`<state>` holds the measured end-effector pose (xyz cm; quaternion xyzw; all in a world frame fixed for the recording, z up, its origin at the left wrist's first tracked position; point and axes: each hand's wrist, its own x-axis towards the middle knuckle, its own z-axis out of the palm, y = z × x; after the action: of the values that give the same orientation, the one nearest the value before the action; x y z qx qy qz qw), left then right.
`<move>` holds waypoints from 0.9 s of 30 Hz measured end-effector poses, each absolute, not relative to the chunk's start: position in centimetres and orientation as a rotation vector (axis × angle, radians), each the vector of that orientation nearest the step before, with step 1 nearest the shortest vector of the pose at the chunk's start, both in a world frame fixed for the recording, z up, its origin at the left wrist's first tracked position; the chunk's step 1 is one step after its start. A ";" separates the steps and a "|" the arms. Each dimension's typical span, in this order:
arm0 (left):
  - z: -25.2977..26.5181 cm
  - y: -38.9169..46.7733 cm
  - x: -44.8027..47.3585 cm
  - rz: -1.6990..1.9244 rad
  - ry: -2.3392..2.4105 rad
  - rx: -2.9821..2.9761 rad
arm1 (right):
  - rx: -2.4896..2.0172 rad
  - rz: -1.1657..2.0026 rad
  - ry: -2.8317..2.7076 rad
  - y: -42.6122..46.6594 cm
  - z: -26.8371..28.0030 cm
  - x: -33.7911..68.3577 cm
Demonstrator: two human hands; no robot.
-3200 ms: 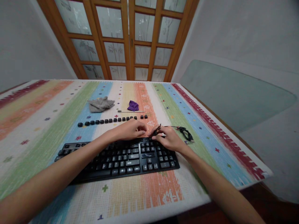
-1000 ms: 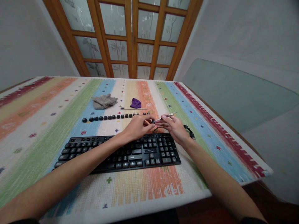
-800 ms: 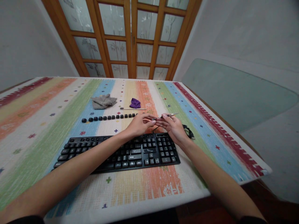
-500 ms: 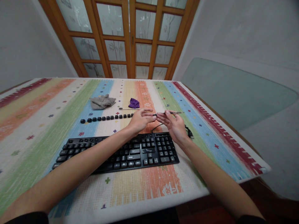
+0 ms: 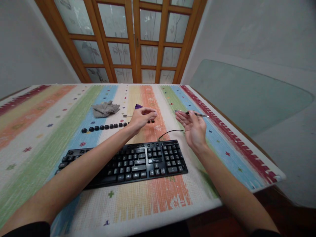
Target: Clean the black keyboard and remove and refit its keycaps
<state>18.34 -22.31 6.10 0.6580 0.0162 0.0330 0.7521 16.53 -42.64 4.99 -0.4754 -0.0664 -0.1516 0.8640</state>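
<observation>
My left hand (image 5: 142,119) hovers above the row of black keycaps (image 5: 106,127), its thumb and fingertips pinched together. Whatever lies in that pinch, if anything, is too small to make out. To the right, my right hand (image 5: 195,129) is turned partly palm up, with a slim pen-like metal tool (image 5: 201,115) held between thumb and fingers. The tool has a dark middle part and lies nearly level. Below both hands rests a black keyboard (image 5: 138,164); its top row shows gaps without caps, and my left forearm covers part of it.
Behind the keycaps lies a crumpled grey cloth (image 5: 105,109). A purple cloth (image 5: 138,106) is partly hidden by my left hand, beside a thin-handled small brush (image 5: 125,116). The keyboard's cable (image 5: 170,131) curves toward my right hand. A striped tablecloth (image 5: 133,202) covers the table.
My hands, close together before with a small black piece between them, have drawn apart: the left moved left, the right moved right with the tool. The view has shifted slightly.
</observation>
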 end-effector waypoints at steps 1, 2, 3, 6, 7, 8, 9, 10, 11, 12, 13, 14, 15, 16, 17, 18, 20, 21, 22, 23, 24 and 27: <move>6.1 -22.0 19.0 0.105 0.033 1.465 | -0.997 -0.322 -0.135 -42.7 5.0 16.6; 6.1 -21.7 19.6 0.139 0.031 1.504 | -0.998 -0.328 -0.132 -42.8 5.0 16.7; 6.0 -21.4 20.2 0.168 0.028 1.554 | -1.000 -0.335 -0.129 -42.8 5.0 16.7; 5.9 -20.9 21.7 0.231 -0.025 1.733 | -1.005 -0.349 -0.126 -42.8 5.1 16.6; 5.9 -20.9 22.1 0.239 -0.063 1.799 | -1.006 -0.349 -0.125 -42.8 5.2 16.5; 5.8 -20.8 22.4 0.241 -0.113 1.868 | -1.006 -0.345 -0.123 -42.8 5.2 16.5; 5.7 -20.8 22.6 0.243 -0.174 1.936 | -1.008 -0.335 -0.121 -42.8 5.2 16.4; 5.7 -20.8 22.9 0.245 -0.242 2.002 | -1.012 -0.325 -0.118 -42.8 5.3 16.4; 5.5 -20.9 23.1 0.245 -0.314 2.063 | -1.017 -0.316 -0.115 -42.8 5.3 16.4; 5.4 -21.0 23.3 0.245 -0.382 2.118 | -1.024 -0.310 -0.113 -42.8 5.3 16.3; 5.3 -21.1 23.4 0.242 -0.442 2.164 | -1.031 -0.308 -0.111 -42.8 5.3 16.3; 5.1 -21.3 23.6 0.239 -0.491 2.202 | -1.038 -0.309 -0.109 -42.9 5.3 16.3; 5.0 -21.5 23.8 0.235 -0.529 2.232 | -1.041 -0.312 -0.108 -42.9 5.3 16.3; 4.8 -21.7 23.9 0.230 -0.561 2.255 | -1.042 -0.317 -0.106 -42.9 5.3 16.3; 4.6 -21.9 24.1 0.226 -0.590 2.274 | -1.040 -0.320 -0.105 -42.9 5.4 16.3; 4.5 -22.1 24.2 0.220 -0.617 2.291 | -1.038 -0.323 -0.105 -42.9 5.4 16.3; 4.1 -22.4 24.4 0.194 -0.663 2.318 | -1.035 -0.330 -0.109 -42.8 5.4 16.3; 3.9 -22.6 24.4 0.171 -0.678 2.333 | -1.036 -0.331 -0.113 -42.8 5.4 16.3; 3.7 -22.7 24.5 0.142 -0.688 2.348 | -1.037 -0.330 -0.117 -42.8 5.4 16.2; 3.5 -22.9 24.6 0.113 -0.694 2.361 | -1.039 -0.327 -0.120 -42.8 5.5 16.2; 3.3 -23.0 24.7 0.087 -0.696 2.372 | -1.040 -0.322 -0.122 -42.8 5.5 16.2; 2.6 -23.2 25.1 0.067 -0.693 2.395 | -1.039 -0.309 -0.116 -42.7 5.4 16.2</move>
<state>25.07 -23.19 2.64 0.9104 -0.2634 0.0255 0.3181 16.16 -42.71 5.45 -0.4943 -0.0553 -0.1468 0.8550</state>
